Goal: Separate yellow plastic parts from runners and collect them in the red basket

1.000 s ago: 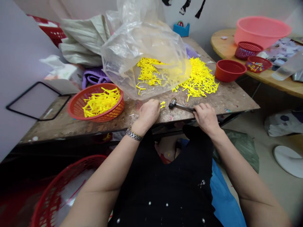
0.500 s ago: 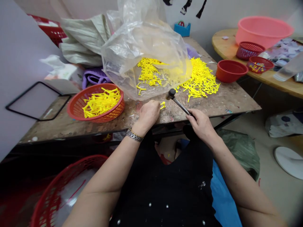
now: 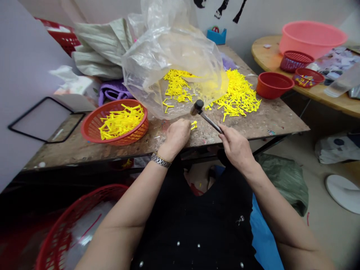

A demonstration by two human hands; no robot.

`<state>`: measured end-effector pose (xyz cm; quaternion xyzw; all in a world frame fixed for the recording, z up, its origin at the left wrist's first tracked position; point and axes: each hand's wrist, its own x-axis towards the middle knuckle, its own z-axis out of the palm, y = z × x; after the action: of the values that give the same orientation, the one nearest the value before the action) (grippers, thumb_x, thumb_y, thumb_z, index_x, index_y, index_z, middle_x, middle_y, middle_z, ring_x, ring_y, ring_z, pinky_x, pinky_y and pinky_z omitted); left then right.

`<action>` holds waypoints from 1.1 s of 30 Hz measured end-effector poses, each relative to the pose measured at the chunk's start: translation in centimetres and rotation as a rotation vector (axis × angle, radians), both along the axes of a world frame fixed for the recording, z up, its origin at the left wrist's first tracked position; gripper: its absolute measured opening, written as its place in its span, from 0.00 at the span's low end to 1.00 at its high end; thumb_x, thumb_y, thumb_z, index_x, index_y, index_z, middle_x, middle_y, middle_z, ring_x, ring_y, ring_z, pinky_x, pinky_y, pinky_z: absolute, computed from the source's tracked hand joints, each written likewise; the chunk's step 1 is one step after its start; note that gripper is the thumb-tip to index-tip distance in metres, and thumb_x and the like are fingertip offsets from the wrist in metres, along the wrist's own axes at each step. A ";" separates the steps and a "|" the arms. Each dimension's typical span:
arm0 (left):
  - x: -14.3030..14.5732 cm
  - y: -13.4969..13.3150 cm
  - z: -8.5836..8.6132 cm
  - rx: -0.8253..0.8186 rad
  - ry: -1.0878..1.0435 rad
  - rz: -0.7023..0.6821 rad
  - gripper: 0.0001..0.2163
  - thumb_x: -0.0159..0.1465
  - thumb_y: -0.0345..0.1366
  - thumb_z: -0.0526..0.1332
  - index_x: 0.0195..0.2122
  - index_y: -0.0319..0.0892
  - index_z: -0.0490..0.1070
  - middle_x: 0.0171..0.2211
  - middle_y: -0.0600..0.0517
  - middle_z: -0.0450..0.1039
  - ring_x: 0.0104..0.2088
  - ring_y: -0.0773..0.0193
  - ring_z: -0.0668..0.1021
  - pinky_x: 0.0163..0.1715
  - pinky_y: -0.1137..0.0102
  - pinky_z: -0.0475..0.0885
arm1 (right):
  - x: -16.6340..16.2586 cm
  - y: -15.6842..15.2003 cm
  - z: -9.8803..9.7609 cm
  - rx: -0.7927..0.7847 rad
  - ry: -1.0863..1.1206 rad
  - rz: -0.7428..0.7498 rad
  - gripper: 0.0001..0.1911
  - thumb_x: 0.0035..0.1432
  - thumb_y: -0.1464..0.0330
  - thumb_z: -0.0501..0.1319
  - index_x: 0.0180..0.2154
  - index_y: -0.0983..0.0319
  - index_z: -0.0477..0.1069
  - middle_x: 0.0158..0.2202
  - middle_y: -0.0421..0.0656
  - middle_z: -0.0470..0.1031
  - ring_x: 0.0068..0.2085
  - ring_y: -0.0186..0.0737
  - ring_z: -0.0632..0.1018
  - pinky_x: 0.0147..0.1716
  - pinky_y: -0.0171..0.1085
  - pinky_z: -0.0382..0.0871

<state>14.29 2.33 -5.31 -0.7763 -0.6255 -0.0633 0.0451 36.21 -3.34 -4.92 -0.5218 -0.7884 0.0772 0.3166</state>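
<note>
My left hand (image 3: pixel 176 135) rests on the worn table (image 3: pixel 261 122), fingers closed on a small yellow plastic piece (image 3: pixel 193 125) at its tips. My right hand (image 3: pixel 234 144) grips the handle of a small hammer (image 3: pixel 204 115), whose dark head is raised just above and to the right of that piece. A heap of loose yellow pieces (image 3: pixel 236 93) lies behind, partly inside a clear plastic bag (image 3: pixel 171 56). To the left stands an orange basket (image 3: pixel 112 122) holding more yellow pieces.
A red bowl (image 3: pixel 274 84) sits at the table's right end. A second round table (image 3: pixel 309 93) carries a pink basin (image 3: pixel 312 37) and small red baskets. A large red basket (image 3: pixel 75 228) stands at lower left. Folded cloth (image 3: pixel 98 48) lies behind.
The hammer has lifted off the table; its head has swung up and leftward over the yellow piece. My right hand has shifted left. My left hand has stayed put.
</note>
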 end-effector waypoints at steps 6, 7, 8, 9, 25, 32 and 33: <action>0.0 0.2 0.1 -0.008 -0.007 0.003 0.13 0.71 0.30 0.52 0.41 0.35 0.78 0.41 0.39 0.79 0.44 0.52 0.81 0.44 0.65 0.72 | -0.6 0.4 -0.7 0.045 -0.016 -0.029 0.23 0.72 0.66 0.48 0.62 0.64 0.67 0.52 0.52 0.78 0.51 0.48 0.78 0.50 0.43 0.73; 0.0 0.2 0.1 -0.008 -0.011 0.008 0.14 0.71 0.30 0.52 0.41 0.35 0.78 0.41 0.39 0.79 0.44 0.52 0.81 0.44 0.65 0.72 | -0.6 0.7 -1.0 -0.011 -0.075 -0.055 0.22 0.72 0.67 0.48 0.61 0.64 0.68 0.51 0.52 0.79 0.49 0.48 0.79 0.48 0.43 0.73; 0.1 0.2 0.2 -0.008 -0.014 0.014 0.14 0.71 0.31 0.51 0.41 0.35 0.78 0.41 0.39 0.79 0.44 0.52 0.81 0.44 0.65 0.73 | -0.5 0.9 -1.2 -0.070 -0.135 -0.086 0.21 0.71 0.68 0.49 0.60 0.63 0.69 0.50 0.52 0.79 0.47 0.49 0.79 0.45 0.42 0.73; 0.1 0.2 0.2 -0.010 -0.015 0.018 0.14 0.71 0.31 0.51 0.41 0.35 0.78 0.41 0.39 0.79 0.44 0.52 0.81 0.44 0.65 0.73 | -0.4 1.1 -1.2 -0.113 -0.183 -0.116 0.21 0.70 0.68 0.50 0.59 0.63 0.71 0.48 0.52 0.80 0.45 0.49 0.80 0.42 0.42 0.73; 0.1 0.3 0.2 -0.026 -0.051 0.013 0.15 0.71 0.30 0.51 0.42 0.35 0.79 0.42 0.38 0.79 0.44 0.52 0.80 0.45 0.65 0.72 | -0.1 0.6 -0.4 -0.043 -0.144 -0.121 0.22 0.71 0.67 0.50 0.61 0.61 0.69 0.49 0.51 0.79 0.47 0.49 0.79 0.44 0.42 0.73; 0.1 0.4 -0.1 -0.017 -0.046 0.012 0.15 0.71 0.30 0.51 0.42 0.35 0.79 0.42 0.38 0.79 0.44 0.52 0.80 0.46 0.64 0.73 | -0.2 0.6 -0.9 -0.101 -0.179 -0.090 0.22 0.71 0.68 0.49 0.61 0.63 0.69 0.51 0.52 0.79 0.49 0.48 0.79 0.46 0.42 0.73; 0.1 0.4 -0.1 -0.017 -0.046 0.015 0.15 0.71 0.30 0.51 0.42 0.35 0.79 0.42 0.38 0.79 0.44 0.52 0.80 0.46 0.64 0.73 | -0.2 0.6 -1.0 -0.131 -0.198 -0.090 0.21 0.71 0.68 0.50 0.59 0.63 0.70 0.50 0.51 0.79 0.48 0.49 0.79 0.45 0.42 0.73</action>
<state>14.38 2.72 -5.42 -0.7704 -0.6326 -0.0756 0.0246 36.00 -2.76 -5.89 -0.5814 -0.7847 0.0623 0.2057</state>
